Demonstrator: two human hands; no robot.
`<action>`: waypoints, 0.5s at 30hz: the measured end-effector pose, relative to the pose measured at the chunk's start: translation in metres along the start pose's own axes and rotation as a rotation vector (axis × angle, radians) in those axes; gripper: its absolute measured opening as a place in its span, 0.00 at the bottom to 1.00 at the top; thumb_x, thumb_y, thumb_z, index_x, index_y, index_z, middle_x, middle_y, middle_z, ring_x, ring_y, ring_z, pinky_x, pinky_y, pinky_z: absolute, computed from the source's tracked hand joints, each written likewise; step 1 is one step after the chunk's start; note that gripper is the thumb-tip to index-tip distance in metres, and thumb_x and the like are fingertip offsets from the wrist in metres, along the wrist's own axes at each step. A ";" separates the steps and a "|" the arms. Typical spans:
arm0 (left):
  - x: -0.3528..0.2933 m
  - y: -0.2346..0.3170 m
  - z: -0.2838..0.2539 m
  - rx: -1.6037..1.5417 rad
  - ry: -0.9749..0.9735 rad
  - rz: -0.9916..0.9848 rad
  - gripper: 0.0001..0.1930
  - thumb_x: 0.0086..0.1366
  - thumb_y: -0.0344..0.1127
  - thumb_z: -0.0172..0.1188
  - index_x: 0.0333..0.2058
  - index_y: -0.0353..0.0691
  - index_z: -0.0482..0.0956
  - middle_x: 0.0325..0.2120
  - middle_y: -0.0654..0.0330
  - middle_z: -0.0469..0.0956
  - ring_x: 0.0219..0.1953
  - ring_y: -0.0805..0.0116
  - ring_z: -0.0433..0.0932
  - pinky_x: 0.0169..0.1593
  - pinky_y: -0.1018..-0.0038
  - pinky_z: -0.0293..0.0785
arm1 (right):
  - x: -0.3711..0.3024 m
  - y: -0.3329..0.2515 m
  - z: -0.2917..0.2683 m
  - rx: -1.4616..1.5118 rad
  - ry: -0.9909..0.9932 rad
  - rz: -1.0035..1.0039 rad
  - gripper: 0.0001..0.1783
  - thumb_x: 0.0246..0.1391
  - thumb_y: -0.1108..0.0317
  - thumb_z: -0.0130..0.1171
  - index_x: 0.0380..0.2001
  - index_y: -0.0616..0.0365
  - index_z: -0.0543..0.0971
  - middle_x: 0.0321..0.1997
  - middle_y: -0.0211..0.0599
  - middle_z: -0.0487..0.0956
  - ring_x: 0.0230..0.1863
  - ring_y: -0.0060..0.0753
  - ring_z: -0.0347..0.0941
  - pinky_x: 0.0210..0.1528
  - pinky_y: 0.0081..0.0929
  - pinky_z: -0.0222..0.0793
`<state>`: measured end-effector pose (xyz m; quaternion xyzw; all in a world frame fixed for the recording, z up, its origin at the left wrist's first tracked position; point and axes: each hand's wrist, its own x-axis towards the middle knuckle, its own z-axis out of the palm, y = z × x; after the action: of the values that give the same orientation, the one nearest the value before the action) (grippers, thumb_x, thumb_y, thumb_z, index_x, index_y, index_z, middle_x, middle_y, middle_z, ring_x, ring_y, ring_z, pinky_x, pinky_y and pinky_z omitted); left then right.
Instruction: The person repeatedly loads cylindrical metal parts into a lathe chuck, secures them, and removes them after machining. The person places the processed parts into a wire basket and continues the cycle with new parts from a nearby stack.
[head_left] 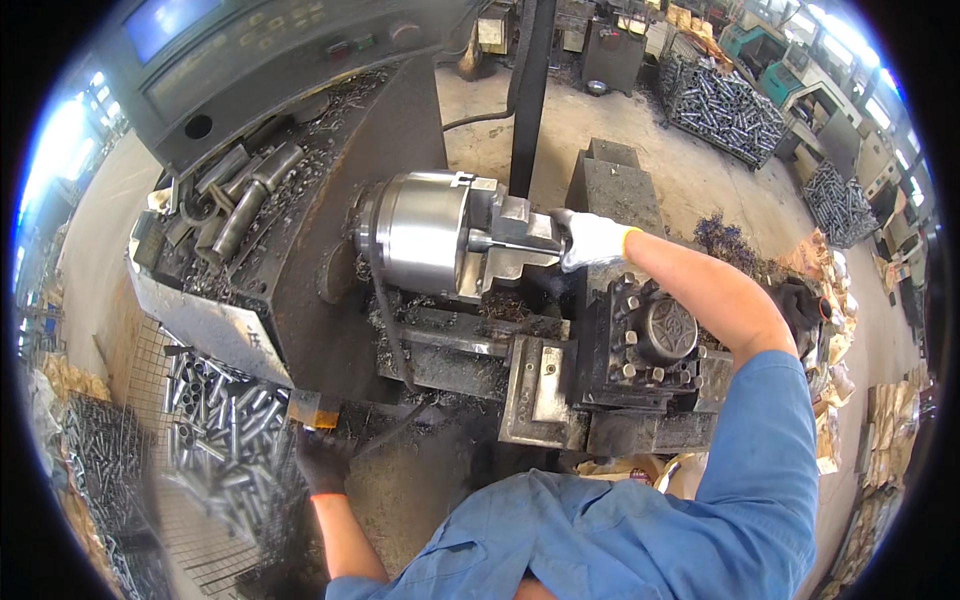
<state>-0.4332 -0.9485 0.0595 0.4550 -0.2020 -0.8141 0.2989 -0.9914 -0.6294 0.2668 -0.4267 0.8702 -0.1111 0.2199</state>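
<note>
Chuck [420, 235] blocks everything left of right hand [592, 240]. Tool post [650, 335] in the way between that hand and the torso. Narrow gap between chuck and tool post, over lathe bed [450, 345], reachable from bed's near edge. Dark cable [380, 285] crosses chuck's left end. Stepped block [612, 185] at far side. Left hand [323, 465]: tube pile [228, 430] just left.

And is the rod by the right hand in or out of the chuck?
In: the rod lies between the jaws of the chuck, the right hand at its outer end. Whether clamped, cannot tell.
</note>
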 end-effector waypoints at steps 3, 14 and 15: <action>0.016 0.001 -0.015 0.024 -0.086 -0.014 0.16 0.75 0.57 0.58 0.36 0.53 0.78 0.24 0.66 0.74 0.26 0.65 0.73 0.38 0.56 0.73 | -0.013 -0.014 -0.004 -0.043 0.026 0.048 0.49 0.47 0.57 0.72 0.73 0.60 0.68 0.63 0.59 0.81 0.63 0.57 0.80 0.65 0.43 0.76; -0.023 0.003 0.022 0.872 0.241 0.849 0.21 0.78 0.47 0.59 0.56 0.35 0.77 0.43 0.53 0.82 0.47 0.61 0.83 0.51 0.64 0.80 | -0.220 -0.076 0.013 0.238 0.898 0.071 0.32 0.58 0.63 0.69 0.66 0.56 0.79 0.58 0.46 0.87 0.56 0.39 0.86 0.61 0.34 0.81; -0.037 0.008 0.041 1.019 0.342 1.044 0.23 0.79 0.46 0.58 0.60 0.32 0.76 0.48 0.49 0.83 0.52 0.58 0.83 0.57 0.62 0.80 | -0.240 -0.078 0.024 0.202 0.946 0.026 0.30 0.60 0.64 0.68 0.65 0.58 0.80 0.57 0.46 0.87 0.56 0.38 0.86 0.59 0.34 0.82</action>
<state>-0.4510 -0.9272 0.1084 0.5023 -0.6944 -0.2898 0.4260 -0.7963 -0.4872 0.3446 -0.2951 0.8648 -0.3742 -0.1581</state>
